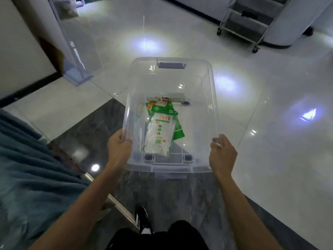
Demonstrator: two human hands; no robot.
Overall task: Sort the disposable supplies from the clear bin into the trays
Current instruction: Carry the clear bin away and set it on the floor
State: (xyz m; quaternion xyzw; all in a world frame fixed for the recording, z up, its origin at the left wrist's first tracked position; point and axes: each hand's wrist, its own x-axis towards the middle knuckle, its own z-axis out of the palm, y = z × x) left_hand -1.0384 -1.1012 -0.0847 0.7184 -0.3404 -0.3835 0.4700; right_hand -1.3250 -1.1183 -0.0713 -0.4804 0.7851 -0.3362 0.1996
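Gripping the near left rim of the clear bin (207, 83), the left hand (119, 147) is clamping it, likely for carrying; the right hand (222, 153) is hovering spread, apparently just off the opposite rim. Between them, packets (159, 134) are lying inside; no trays are showing.

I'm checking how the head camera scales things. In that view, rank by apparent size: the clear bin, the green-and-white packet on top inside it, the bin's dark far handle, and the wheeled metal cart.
1. clear bin
2. wheeled metal cart, farther away and partly cut off, so its rank is unsure
3. green-and-white packet
4. dark far handle
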